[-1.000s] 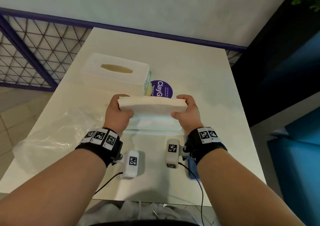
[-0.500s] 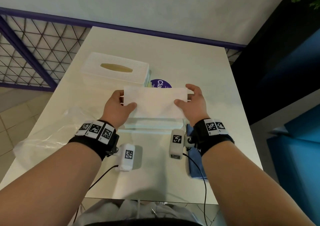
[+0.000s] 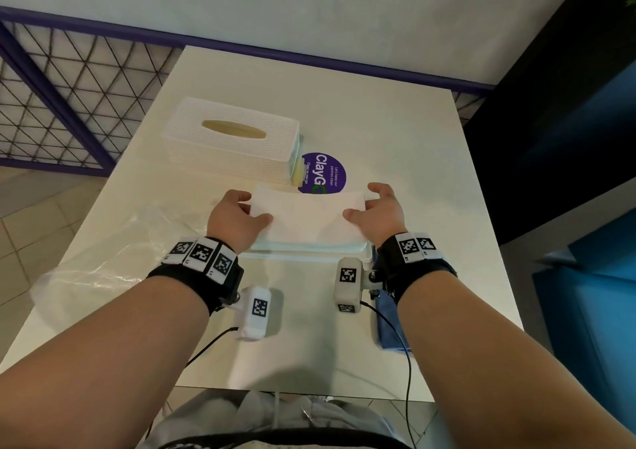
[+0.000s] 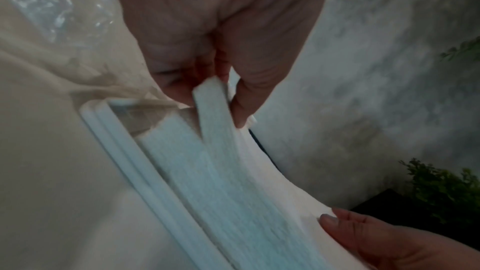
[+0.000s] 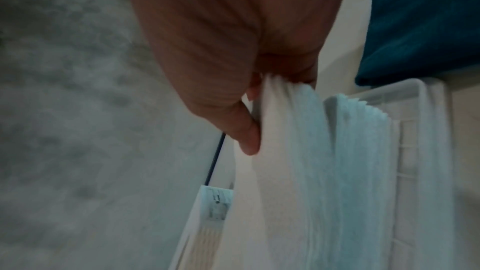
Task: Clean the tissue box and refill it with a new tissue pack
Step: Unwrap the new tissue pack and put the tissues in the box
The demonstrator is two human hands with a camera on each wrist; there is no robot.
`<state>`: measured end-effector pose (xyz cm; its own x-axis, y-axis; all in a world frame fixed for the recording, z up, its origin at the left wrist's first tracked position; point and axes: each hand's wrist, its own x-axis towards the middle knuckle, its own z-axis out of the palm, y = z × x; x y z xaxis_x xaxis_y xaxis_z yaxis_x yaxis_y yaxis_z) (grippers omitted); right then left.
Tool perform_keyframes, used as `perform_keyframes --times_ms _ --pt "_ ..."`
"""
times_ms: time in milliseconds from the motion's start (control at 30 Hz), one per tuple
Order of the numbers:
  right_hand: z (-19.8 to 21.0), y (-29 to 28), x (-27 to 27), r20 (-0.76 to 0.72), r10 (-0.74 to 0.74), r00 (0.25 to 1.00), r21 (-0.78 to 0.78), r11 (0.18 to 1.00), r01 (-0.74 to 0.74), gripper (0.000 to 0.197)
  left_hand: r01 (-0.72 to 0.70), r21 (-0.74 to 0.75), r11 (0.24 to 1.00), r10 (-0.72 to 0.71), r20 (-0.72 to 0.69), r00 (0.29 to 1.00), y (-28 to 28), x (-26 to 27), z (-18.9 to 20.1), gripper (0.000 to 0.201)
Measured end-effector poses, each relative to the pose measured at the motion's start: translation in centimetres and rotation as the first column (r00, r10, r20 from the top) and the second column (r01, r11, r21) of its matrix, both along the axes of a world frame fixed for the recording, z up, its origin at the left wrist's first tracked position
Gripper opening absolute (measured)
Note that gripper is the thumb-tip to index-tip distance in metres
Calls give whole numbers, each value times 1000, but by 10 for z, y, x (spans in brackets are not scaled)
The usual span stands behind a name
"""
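Note:
A white tissue stack (image 3: 306, 219) lies flat on the box's shallow white base tray (image 3: 309, 255) at the table's middle. My left hand (image 3: 241, 209) pinches its left end, thumb on top. In the left wrist view the thumb and fingers of the left hand (image 4: 213, 98) lift the upper part of the tissue stack (image 4: 233, 171) above the tray rim (image 4: 124, 151). My right hand (image 3: 373, 204) holds the right end, with its thumb (image 5: 246, 141) against the tissue stack (image 5: 311, 171). The white woven tissue box cover (image 3: 234, 139) stands behind, apart from the tray.
A crumpled clear plastic wrapper (image 3: 103, 242) lies at the left of the table. A blue cloth (image 3: 389, 324) sits by my right wrist, near the tray's right end. A purple round sticker (image 3: 327, 173) and a small yellow item (image 3: 297, 173) are beside the cover.
Both hands brought the tissue stack down and forward from a raised hold until it lay flat on the base tray. My arms stretched further out over the table.

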<state>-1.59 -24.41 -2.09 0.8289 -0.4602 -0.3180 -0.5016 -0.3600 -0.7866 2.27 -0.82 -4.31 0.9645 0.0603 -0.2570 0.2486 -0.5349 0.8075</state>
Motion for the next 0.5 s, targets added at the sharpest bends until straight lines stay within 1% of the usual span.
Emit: perform_keyframes --times_ms 67,133,367,500 --pt "-5 0 0 -55 59 997 -106 992 -64 73 10 68 998 -10 5 1000 1 -1 -3 60" --pt "-10 0 -1 -85 93 992 -177 978 -107 73 14 94 996 -14 1 1000 2 -1 -5 61" --pt "-15 -2 -3 -138 102 985 -213 968 -130 72 36 140 989 -37 10 999 3 -5 -11 59" --pt "-3 -1 4 -104 86 991 -196 975 -105 66 38 159 987 -46 44 998 11 -11 -3 56"
